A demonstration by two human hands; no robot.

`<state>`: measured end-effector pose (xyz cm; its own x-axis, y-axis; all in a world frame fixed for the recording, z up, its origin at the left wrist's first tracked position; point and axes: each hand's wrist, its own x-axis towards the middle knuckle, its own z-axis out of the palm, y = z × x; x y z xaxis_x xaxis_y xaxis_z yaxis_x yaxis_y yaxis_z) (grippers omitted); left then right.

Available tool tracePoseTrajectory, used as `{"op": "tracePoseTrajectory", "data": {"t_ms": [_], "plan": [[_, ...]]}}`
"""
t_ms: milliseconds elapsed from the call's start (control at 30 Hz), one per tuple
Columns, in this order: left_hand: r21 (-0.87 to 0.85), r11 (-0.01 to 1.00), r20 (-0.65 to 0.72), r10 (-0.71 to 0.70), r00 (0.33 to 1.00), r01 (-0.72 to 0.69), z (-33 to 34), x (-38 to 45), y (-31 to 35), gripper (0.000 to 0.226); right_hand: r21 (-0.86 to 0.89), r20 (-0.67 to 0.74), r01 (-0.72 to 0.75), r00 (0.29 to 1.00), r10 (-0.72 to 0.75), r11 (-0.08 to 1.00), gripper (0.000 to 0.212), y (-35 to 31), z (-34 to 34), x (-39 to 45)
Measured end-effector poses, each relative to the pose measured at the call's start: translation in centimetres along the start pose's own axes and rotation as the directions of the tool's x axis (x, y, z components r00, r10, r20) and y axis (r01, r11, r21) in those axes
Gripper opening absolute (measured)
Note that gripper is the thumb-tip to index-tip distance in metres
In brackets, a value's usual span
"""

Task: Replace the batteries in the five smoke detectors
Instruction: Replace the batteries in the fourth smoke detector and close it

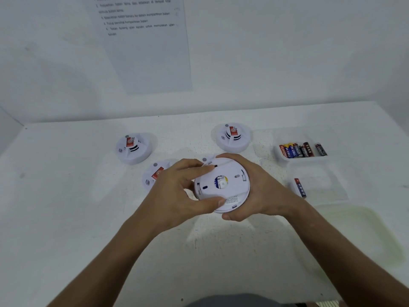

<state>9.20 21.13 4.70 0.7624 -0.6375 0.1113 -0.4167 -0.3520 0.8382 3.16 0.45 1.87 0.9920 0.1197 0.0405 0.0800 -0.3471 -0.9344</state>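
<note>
Both my hands hold one white round smoke detector (223, 185) above the table, its back plate facing me. My left hand (177, 191) grips its left rim, thumb across the lower edge. My right hand (259, 196) cups its right side and underside. Three more detectors lie face up on the table: one at the far left (133, 148), one at the far right (232, 136), one (152, 177) partly hidden behind my left hand. The edge of another white piece (208, 157) shows just behind the held detector. A clear tray (280, 157) holds several batteries (298, 150).
A second clear tray (327, 189) at the right holds a single battery (300, 188). A printed instruction sheet (146, 41) hangs on the white wall behind the table. The white table (88, 218) meets walls at the back and left.
</note>
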Motion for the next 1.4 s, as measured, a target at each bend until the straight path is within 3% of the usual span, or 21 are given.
{"op": "tracePoseTrajectory", "data": {"t_ms": [133, 333, 667, 867, 1133, 1233, 1333, 1400], "plan": [[0.011, 1.000, -0.036, 0.025, 0.999, -0.025, 0.5, -0.2, -0.4, 0.066, -0.017, -0.026, 0.008, 1.000, -0.008, 1.000, 0.096, 0.1, 0.3, 0.0], [-0.055, 0.998, 0.125, -0.004, 0.992, 0.011, -0.4, 0.2, -1.1, 0.071, 0.058, 0.035, -0.027, 0.999, 0.025, 0.998, 0.097, 0.3, -0.2, -0.1], [-0.180, 0.983, 0.162, 0.067, 0.985, -0.037, -0.6, 0.6, -1.3, 0.068, 0.043, 0.108, -0.014, 0.994, 0.009, 0.999, 0.102, 0.3, -0.7, 0.2], [-0.059, 0.998, 0.183, 0.040, 0.982, -0.029, -0.4, 0.8, -1.3, 0.071, 0.035, 0.086, -0.001, 0.996, -0.002, 0.999, 0.100, 0.6, -0.8, 0.1], [0.014, 1.000, 0.072, -0.007, 0.997, 0.006, 0.7, 0.6, -0.9, 0.063, -0.038, 0.033, 0.013, 0.999, -0.011, 0.999, 0.097, 1.0, 0.1, -0.1], [0.107, 0.993, 0.016, 0.045, 0.999, -0.047, 1.0, 0.7, -0.7, 0.062, -0.023, -0.003, 0.035, 0.999, -0.035, 0.999, 0.098, 1.1, 0.5, 0.0], [0.163, 0.983, -0.029, 0.095, 0.995, -0.089, 1.2, 0.9, -0.6, 0.066, -0.044, -0.031, 0.021, 0.999, -0.022, 0.999, 0.079, 0.6, 0.9, 0.0], [0.187, 0.977, -0.060, 0.117, 0.991, -0.104, 1.3, 0.9, -0.6, 0.068, -0.049, -0.034, -0.002, 0.999, 0.000, 0.999, 0.083, 0.6, 1.1, 0.1]]}}
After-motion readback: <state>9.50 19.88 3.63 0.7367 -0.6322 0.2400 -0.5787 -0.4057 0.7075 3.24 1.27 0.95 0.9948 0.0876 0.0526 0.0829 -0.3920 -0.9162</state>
